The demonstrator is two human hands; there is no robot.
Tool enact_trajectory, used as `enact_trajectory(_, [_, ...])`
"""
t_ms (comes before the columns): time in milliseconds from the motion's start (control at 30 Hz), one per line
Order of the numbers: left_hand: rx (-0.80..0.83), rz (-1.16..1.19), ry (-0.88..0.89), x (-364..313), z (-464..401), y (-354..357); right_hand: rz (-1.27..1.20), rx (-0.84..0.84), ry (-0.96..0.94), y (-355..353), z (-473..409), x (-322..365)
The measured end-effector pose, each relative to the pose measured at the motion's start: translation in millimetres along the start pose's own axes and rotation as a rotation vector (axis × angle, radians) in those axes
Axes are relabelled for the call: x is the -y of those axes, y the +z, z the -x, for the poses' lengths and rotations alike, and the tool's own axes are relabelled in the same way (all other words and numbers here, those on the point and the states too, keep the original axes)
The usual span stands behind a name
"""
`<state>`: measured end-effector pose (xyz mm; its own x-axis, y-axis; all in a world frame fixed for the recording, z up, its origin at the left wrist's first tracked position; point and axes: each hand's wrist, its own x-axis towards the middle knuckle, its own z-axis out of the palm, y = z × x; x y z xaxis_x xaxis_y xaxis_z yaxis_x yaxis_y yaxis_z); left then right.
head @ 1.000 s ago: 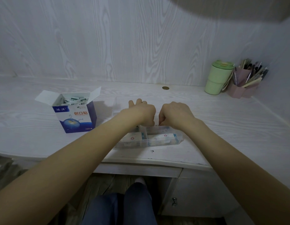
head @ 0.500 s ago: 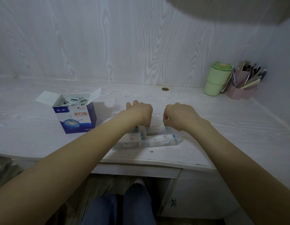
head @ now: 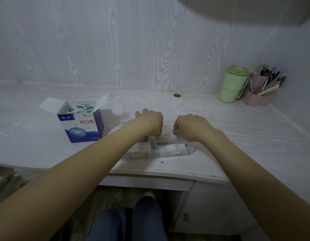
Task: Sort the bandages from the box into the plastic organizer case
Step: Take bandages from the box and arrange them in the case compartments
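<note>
Our right hand (head: 190,126) has drifted right, fingers pinching a white bandage strip (head: 168,135) over the clear plastic organizer case (head: 169,150); our left hand (head: 149,121) steadies it, its grip hidden.

A pale whitewashed wood-grain counter (head: 220,153) runs into a right-hand corner, backed by matching wood-grain wall panels (head: 133,40). Beneath its front edge sits a white cabinet door (head: 211,214) with a small metal knob (head: 186,217), above dark wooden flooring (head: 112,197). Lighting is dim.
</note>
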<state>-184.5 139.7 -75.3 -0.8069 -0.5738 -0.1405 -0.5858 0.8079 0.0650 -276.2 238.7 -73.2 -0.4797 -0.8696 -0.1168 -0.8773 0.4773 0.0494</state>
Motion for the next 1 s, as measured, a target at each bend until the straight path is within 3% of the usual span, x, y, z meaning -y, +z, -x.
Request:
enact_trajectory(233, [-0.094,0.110,0.101,13,23,-14,0.023,0.007,0.010,-6,12,3])
enact_trajectory(367, [-0.243,0.191,0.114,36,46,-24,0.069,-0.181,0.011,-13,17,20])
enact_trajectory(500, [-0.590,0.410,0.094,71,71,-31,-0.199,-0.458,-0.103,-35,22,51])
enact_trajectory(600, [-0.902,0.493,0.035,102,94,-37,-0.413,-0.541,-0.286,-43,18,79])
enact_trajectory(667, [-0.968,0.454,-0.046,133,105,-41,-0.520,-0.561,-0.399,-46,11,104])
enact_trajectory(800, [-0.702,0.315,-0.113,189,109,-40,-0.521,-0.639,-0.515,-53,-5,150])
enact_trajectory(900, [-0.426,0.200,-0.121,211,102,-34,-0.445,-0.553,-0.508,-58,-22,174])
enact_trajectory(1000, [-0.306,0.146,-0.115,225,93,-29,-0.395,-0.495,-0.496,-63,-37,193])
